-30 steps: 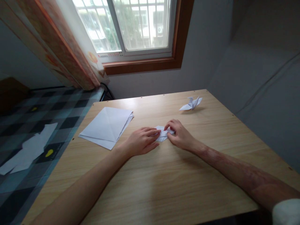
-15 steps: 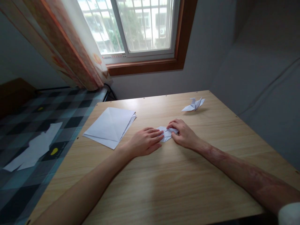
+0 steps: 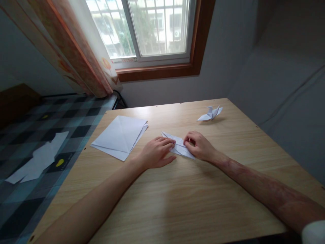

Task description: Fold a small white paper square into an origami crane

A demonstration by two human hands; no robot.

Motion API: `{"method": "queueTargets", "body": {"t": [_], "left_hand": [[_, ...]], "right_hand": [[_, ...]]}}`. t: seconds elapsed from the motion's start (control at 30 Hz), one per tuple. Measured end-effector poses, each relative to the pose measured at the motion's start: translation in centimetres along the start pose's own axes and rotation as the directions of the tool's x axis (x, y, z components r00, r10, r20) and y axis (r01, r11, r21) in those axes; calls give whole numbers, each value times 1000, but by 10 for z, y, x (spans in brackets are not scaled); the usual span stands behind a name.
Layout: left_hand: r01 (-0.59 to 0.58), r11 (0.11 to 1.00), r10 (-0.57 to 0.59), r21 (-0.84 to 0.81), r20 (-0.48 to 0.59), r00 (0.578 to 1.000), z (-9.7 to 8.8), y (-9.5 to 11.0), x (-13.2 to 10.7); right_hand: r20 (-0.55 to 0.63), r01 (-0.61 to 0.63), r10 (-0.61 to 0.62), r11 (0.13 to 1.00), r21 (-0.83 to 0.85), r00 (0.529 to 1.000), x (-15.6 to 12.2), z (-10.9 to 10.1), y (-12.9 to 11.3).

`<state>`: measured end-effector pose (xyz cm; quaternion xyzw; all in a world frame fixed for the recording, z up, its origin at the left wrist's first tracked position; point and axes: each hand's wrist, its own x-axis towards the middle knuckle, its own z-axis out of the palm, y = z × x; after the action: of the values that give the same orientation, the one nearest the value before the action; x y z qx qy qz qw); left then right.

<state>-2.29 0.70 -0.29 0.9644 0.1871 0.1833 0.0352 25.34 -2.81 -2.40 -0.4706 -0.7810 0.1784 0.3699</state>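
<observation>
Paper (image 3: pixel 180 150): spread wider than earlier; folding seems unfinished.
Left hand (image 3: pixel 157 152): loosely open, touching it.
Right hand (image 3: pixel 199 145): curled, apparently pinching it.
Crane (image 3: pixel 210 114): beyond right hand.

Both hands (image 3: pixel 158 152) (image 3: pixel 199 145) on folded paper (image 3: pixel 181 149)

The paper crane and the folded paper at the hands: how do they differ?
The paper crane has raised parts; the folded paper lies nearly flat. The paper crane is untouched; the left hand and right hand touch the folded paper. Both are white and on the table.
</observation>
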Motion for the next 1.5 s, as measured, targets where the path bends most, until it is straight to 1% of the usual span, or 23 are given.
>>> {"method": "queueTargets", "body": {"t": [0.07,0.17,0.27,0.33,0.5,0.63,0.77,0.83,1.03,1.2,1.37,1.5], "left_hand": [[10,1000,-10,-29,-4,1000,-1,-1,1],[-10,999,11,-33,11,1000,-2,-3,1],[-43,999,43,-10,29,999,-1,-5,1],[-42,999,42,-5,21,999,0,-6,1],[53,999,-53,-6,-15,998,4,-5,0],[138,989,-140,-59,-30,990,6,-7,1],[249,963,-257,-100,-72,964,7,-9,4],[283,949,-297,-138,-87,951,6,-10,6],[301,930,-322,-212,-72,944,4,-10,7],[318,908,-334,-272,-12,943,2,-12,7],[340,899,-346,-278,28,938,-6,-10,8],[343,881,-352,-325,34,935,-11,-8,11]], "right_hand": [[-10,14,-14,1000,3,1000,0,0,0],[-24,46,-46,999,4,999,-1,0,2],[-20,54,-54,998,-33,998,-1,1,4],[-27,43,-45,997,-68,999,-2,2,4],[3,73,-73,991,-108,997,-4,4,-4],[44,96,-92,989,-113,995,-3,5,-8],[55,113,-109,992,-60,992,-2,6,-7],[55,112,-110,993,-38,992,-1,6,-7],[63,106,-104,994,-33,993,-2,6,-6],[67,118,-115,992,-37,991,-3,6,-7],[97,124,-122,992,-12,988,-2,6,-4],[104,133,-135,991,22,985,-2,5,-5]]}}
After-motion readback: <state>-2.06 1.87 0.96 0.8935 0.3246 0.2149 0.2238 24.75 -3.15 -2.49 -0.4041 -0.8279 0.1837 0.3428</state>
